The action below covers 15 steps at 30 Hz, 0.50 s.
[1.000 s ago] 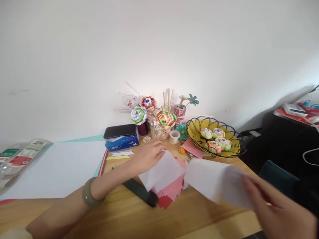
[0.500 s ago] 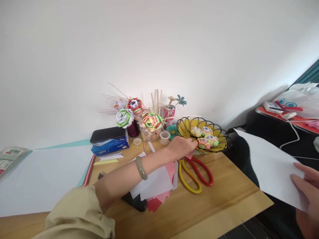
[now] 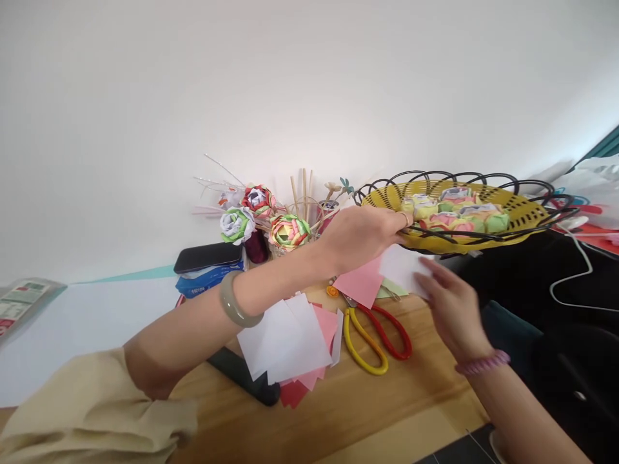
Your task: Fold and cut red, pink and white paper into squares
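My left hand (image 3: pixel 360 235), with a bangle on its wrist, is closed on the near rim of a yellow-and-black woven basket (image 3: pixel 527 206), raised above the tabletop. Several folded paper flowers (image 3: pixel 454 216) lie in the basket. Below it, my right hand (image 3: pixel 449 306) pinches a white sheet of paper (image 3: pixel 401 265), partly hidden under the basket. A pink paper square (image 3: pixel 360 281) lies beside that sheet. Scissors with one red and one yellow handle (image 3: pixel 385 364) rest just in front. White and pink paper squares (image 3: pixel 294 341) are stacked beneath my left forearm.
At the back stand paper roses (image 3: pixel 290 232) and thin sticks (image 3: pixel 304 193). A black phone (image 3: pixel 207 258) lies on a blue tissue pack (image 3: pixel 207 281). A large white sheet (image 3: pixel 97 341) covers the left side. The wooden table's edge (image 3: pixel 471 412) runs at the right, with a white cable (image 3: pixel 585 283) beyond.
My left hand has taken hold of the basket and lifted it up and to the right. My right hand has brought the white sheet leftward from the right side to below the basket.
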Tool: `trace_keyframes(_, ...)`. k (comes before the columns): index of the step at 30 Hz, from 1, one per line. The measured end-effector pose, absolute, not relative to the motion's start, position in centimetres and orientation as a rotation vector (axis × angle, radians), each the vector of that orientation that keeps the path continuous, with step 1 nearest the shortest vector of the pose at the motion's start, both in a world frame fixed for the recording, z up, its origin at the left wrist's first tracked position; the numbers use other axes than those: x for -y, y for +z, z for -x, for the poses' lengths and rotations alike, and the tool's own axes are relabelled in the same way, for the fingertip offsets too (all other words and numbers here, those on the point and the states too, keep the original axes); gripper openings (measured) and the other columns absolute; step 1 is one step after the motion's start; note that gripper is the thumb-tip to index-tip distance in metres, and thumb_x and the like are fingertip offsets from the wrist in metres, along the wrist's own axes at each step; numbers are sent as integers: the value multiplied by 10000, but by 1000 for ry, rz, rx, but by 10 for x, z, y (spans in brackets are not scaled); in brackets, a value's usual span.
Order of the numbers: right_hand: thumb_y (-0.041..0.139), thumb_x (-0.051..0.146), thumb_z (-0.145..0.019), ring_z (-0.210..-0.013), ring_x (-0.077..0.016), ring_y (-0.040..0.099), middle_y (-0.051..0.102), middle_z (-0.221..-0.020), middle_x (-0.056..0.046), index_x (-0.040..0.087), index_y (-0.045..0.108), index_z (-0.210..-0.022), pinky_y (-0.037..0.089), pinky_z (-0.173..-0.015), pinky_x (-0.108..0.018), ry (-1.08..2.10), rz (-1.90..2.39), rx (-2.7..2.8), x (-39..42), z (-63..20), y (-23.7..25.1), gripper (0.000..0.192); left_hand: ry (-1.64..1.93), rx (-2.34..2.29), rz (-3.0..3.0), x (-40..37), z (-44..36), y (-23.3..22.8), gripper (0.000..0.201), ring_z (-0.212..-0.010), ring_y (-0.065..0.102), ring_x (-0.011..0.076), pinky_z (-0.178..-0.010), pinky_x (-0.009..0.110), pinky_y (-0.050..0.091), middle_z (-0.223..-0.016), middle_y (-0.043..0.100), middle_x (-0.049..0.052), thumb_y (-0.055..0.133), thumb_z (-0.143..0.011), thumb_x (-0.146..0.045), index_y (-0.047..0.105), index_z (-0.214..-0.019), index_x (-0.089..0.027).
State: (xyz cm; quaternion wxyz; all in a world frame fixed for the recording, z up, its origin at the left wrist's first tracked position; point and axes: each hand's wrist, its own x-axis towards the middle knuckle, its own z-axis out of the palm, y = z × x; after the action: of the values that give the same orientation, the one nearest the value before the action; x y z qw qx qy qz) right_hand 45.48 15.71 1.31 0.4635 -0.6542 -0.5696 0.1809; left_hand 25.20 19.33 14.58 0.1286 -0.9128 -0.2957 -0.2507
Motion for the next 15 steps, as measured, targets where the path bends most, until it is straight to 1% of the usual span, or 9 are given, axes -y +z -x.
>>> trace_keyframes(2, 546, 392, -890, -891, -169, 602, 600, -1104, -64, 176, 566, -1142, 525, -744, -370, 462, 1697, 1649, -168, -438, 13, 333, -714, 855, 2644, -194, -248, 143, 76, -724, 656, 179, -557, 246, 412, -797, 691, 30, 545, -909, -200, 606, -902, -154)
trace_keyframes(4, 549, 391, -887, -892, -166, 598, 604, -1096, -62, 182, 583, -1106, 519, -755, -369, 394, 1785, 1861, -168, -428, 14, 304, -698, 847, 2660, -195, -243, 141, 86, -747, 658, 183, -562, 249, 423, -825, 695, 34, 529, -913, -185, 608, -923, -152)
trace_keyframes(6, 539, 405, -891, -892, -168, 598, 605, -1086, -64, 180, 580, -1110, 515, -762, -379, 248, 1874, 1989, -163, -422, 15, 317, -686, 854, 2660, -196, -240, 140, 114, -764, 661, 184, -557, 245, 423, -837, 697, 33, 496, -915, -136, 609, -921, -148)
trace_keyframes(9, 536, 442, -885, -909, -186, 596, 596, -1094, -75, 173, 544, -1177, 512, -766, -404, -10, 1950, 2083, -157, -416, 12, 397, -676, 884, 2625, -196, -238, 138, 157, -750, 664, 174, -528, 228, 404, -832, 697, 27, 465, -903, -84, 609, -893, -147)
trace_keyframes(12, 547, 441, -876, -965, -208, 583, 562, -1172, -93, 180, 506, -1239, 513, -774, -416, -195, 1887, 2193, -158, -412, 2, 449, -678, 881, 2612, -198, -240, 136, 122, -744, 665, 173, -510, 223, 394, -819, 693, 21, 488, -901, -110, 603, -893, -151)
trace_keyframes(15, 547, 413, -883, -986, -205, 579, 561, -1190, -87, 184, 529, -1209, 506, -802, -422, -299, 1678, 2357, -168, -416, -8, 399, -653, 877, 2632, -199, -243, 135, 115, -763, 668, 176, -527, 231, 405, -842, 696, 20, 499, -895, -100, 597, -931, -148)
